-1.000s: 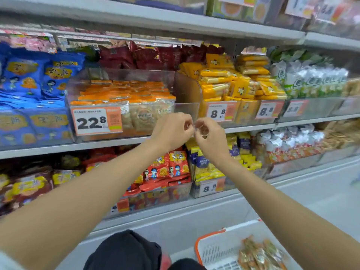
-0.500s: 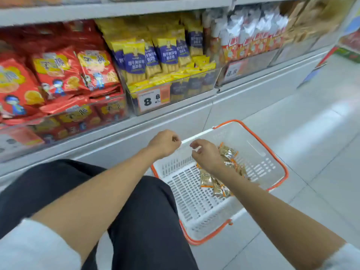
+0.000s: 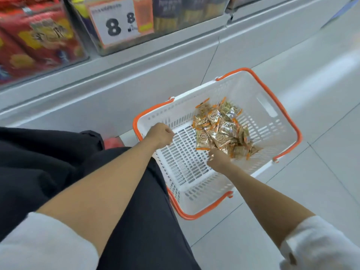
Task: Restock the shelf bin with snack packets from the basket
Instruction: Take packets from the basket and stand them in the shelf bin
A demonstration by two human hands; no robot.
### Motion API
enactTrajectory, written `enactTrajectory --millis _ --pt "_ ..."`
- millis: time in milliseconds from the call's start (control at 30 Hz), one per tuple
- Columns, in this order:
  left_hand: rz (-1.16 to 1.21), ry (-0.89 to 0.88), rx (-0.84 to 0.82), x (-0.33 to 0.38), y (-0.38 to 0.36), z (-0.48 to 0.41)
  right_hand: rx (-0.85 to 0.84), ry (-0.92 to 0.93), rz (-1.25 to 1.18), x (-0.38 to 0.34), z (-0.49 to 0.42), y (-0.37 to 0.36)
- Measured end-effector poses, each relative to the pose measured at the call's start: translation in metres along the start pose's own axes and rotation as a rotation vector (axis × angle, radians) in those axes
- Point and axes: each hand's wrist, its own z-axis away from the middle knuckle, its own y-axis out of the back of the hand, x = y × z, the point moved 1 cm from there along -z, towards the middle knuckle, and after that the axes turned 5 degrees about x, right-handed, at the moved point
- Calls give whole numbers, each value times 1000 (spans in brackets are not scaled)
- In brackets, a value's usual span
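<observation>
**Status.** The snack packets (image 3: 220, 129) lie in one loose heap on the floor of the basket (image 3: 289, 121), against its far-right side. The rest of the basket floor is bare. Judged from this, the step in hand is a pick-up, and every packet in the heap is left to transfer. The bin to be restocked cannot be identified in this view, so its fill level is unknown.

**Hands.** The right hand (image 3: 218, 159) is at the near edge of the heap with its fingers down on the packets. Blur hides whether it grips one. The left hand (image 3: 160, 133) hangs over the basket's left rim, fingers curled, with nothing visible in it.

**Count.**
- Basket: one.
- Hands: two.
- Packets: well over a dozen, overlapping, so no exact count is possible.
- Price tag (image 3: 118, 22), beyond the basket: one.
</observation>
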Motion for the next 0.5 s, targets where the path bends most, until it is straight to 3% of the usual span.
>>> enactTrajectory --millis 300,433,500 --pt "37 42 16 -9 -31 -36 -121 7 -88 -8 -84 -11" --pt "91 35 -2 -7 -36 -44 -168 49 177 -9 -92 -41" --pt "108 39 -6 -5 -35 -42 -136 34 189 -13 -77 -61"
